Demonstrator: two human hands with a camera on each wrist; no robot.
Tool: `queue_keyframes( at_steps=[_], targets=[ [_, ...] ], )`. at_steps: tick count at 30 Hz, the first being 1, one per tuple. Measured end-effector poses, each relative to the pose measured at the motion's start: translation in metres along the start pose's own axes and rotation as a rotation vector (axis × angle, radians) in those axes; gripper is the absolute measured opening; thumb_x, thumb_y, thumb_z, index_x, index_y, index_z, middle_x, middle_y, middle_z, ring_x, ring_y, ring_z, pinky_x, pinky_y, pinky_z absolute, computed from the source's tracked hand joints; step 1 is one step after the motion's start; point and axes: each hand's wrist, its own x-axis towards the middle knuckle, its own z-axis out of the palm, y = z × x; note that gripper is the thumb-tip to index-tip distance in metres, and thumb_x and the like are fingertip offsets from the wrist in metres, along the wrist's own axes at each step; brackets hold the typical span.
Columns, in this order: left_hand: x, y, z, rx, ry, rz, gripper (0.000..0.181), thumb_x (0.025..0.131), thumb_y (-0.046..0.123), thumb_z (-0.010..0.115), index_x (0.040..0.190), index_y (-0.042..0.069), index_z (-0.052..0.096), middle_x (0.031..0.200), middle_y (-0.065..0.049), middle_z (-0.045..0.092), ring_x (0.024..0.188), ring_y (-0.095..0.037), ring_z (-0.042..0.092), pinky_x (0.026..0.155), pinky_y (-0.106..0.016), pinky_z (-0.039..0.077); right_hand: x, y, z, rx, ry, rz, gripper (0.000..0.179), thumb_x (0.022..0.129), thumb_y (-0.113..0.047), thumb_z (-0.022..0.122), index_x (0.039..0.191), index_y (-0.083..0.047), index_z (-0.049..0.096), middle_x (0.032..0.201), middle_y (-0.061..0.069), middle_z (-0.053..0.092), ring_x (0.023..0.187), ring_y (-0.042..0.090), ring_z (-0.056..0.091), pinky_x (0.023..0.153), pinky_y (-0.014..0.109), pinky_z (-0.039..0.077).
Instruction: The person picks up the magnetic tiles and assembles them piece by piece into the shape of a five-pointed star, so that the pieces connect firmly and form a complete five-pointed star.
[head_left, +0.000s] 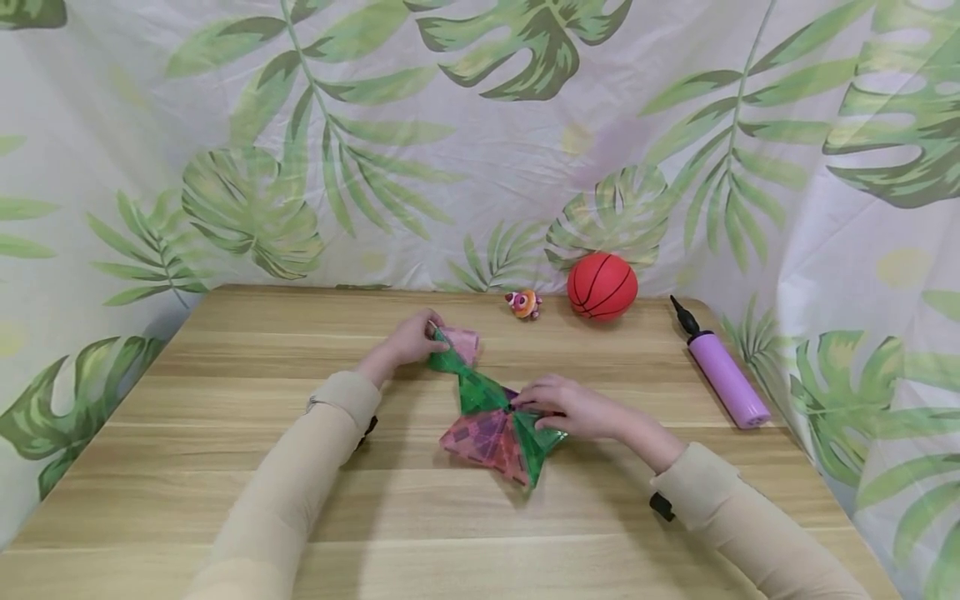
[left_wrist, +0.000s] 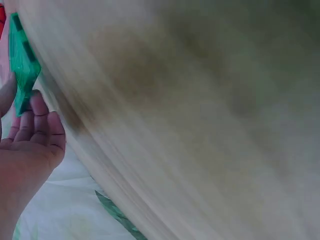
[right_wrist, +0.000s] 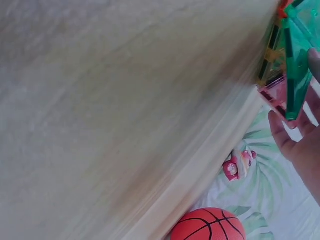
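Observation:
Translucent magnetic tiles form a joined shape across the middle of the table, mostly pink-red triangles [head_left: 483, 442] and green triangles [head_left: 480, 392]. At its far-left end, my left hand [head_left: 411, 337] pinches a green tile [head_left: 444, 360] beside a pink tile [head_left: 465, 343]. The left wrist view shows that green tile [left_wrist: 24, 65] between thumb and fingers. On the near right part, my right hand [head_left: 566, 407] holds the shape by its green side. In the right wrist view, thumb and fingers grip a green tile [right_wrist: 296, 70], with a pink tile [right_wrist: 276, 95] behind it.
Toward the table's back edge are a small toy figure [head_left: 524, 303] and a red toy basketball [head_left: 602, 287]. A purple hand pump [head_left: 726, 377] with a black nozzle lies along the right side. A leaf-print cloth [head_left: 495, 150] hangs behind the wooden table [head_left: 225, 400].

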Motion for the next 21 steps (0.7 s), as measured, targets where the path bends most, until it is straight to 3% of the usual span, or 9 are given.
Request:
queue_keyframes(
  at_steps=[8, 21],
  targets=[
    [-0.012, 0.006, -0.007, -0.085, 0.067, 0.049, 0.017, 0.093, 0.016, 0.059, 0.106, 0.005, 0.055, 0.089, -0.011, 0.061, 0.08, -0.021, 0.057, 0.07, -0.031, 0.046, -0.01, -0.001, -0.005, -0.064, 0.063, 0.125, 0.027, 0.08, -0.018, 0.075, 0.106, -0.011, 0.069, 0.105, 0.002, 0.068, 0.104, 0.021, 0.058, 0.089, 0.04, 0.048],
    [-0.027, 0.029, -0.031, -0.103, 0.144, 0.185, 0.016, 0.092, 0.013, 0.06, 0.106, 0.004, 0.06, 0.088, -0.013, 0.063, 0.08, -0.022, 0.058, 0.069, -0.032, 0.046, -0.002, 0.015, -0.007, -0.018, 0.122, 0.087, 0.022, 0.084, -0.003, 0.069, 0.104, -0.009, 0.071, 0.097, 0.0, 0.071, 0.1, 0.023, 0.057, 0.087, 0.04, 0.047]
  ],
)
